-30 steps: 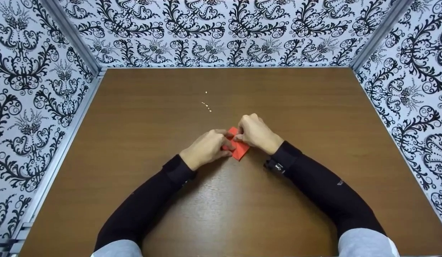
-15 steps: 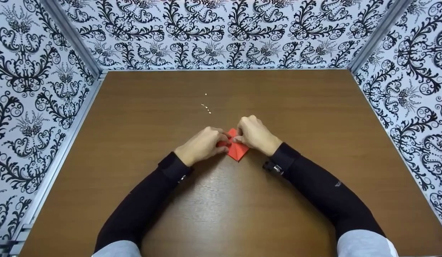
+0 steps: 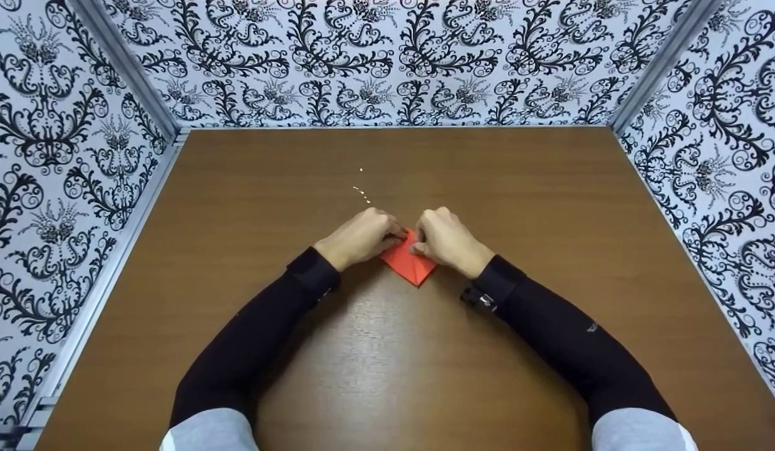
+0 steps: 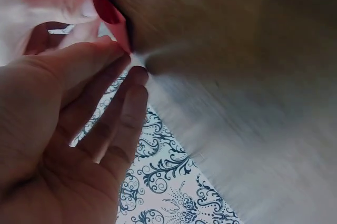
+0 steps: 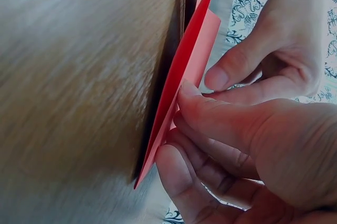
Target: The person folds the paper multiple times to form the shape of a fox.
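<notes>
A small folded sheet of red origami paper (image 3: 411, 266) lies between both hands on the table, a pointed corner toward the person. My left hand (image 3: 363, 237) is at its far left edge; in the left wrist view, thumb and index fingertip pinch a corner of the red paper (image 4: 111, 19), other fingers extended. From the right, my right hand (image 3: 448, 241) holds the sheet. Its thumb lies on the upper layer and its fingers are at the edge in the right wrist view, where the layers of the red paper (image 5: 184, 71) stand slightly apart. Fingers partly hide the paper's far part.
The brown wooden table (image 3: 387, 376) spreads around the hands. Small bright specks (image 3: 362, 191) show on it beyond the left hand. Patterned wall panels (image 3: 387, 62) with metal frame strips border the back and both sides.
My left hand first drew back leftward from the paper's middle, then moved away from the person to its far left edge. More of the near red surface shows. The right hand has stayed nearly still.
</notes>
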The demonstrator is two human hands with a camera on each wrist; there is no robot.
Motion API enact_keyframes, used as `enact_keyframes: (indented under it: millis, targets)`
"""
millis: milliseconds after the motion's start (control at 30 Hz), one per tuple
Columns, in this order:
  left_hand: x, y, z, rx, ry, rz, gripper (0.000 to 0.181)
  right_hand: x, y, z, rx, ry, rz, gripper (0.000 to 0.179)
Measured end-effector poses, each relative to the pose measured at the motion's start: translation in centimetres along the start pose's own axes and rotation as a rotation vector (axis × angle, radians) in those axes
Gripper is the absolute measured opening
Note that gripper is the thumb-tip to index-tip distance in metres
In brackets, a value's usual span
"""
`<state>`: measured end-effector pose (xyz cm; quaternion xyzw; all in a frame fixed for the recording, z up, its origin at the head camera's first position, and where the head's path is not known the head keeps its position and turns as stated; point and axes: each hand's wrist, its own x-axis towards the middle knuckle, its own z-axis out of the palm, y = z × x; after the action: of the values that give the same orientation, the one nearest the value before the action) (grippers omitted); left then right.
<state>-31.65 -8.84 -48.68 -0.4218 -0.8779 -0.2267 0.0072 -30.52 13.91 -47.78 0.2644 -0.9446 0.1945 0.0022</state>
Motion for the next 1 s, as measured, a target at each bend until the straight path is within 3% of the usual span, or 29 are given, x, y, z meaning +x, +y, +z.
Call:
enact_keyframes:
  millis: [233, 633, 1000]
  targets:
    - [0.5, -0.4, 0.1, 0.040, -0.001, 0.062, 0.016, -0.2, -0.1, -0.1, 0.002, 0.006, -0.023, 0.024]
    - [0.5, 0.0, 0.1, 0.086, -0.019, 0.034, 0.012, -0.1, -0.1, -0.1, 0.007, 0.012, -0.016, 0.025]
    - [-0.6, 0.2, 0.2, 0.134, -0.022, 0.075, 0.015, 0.0, -0.2, 0.0, 0.001, -0.011, 0.020, 0.025]
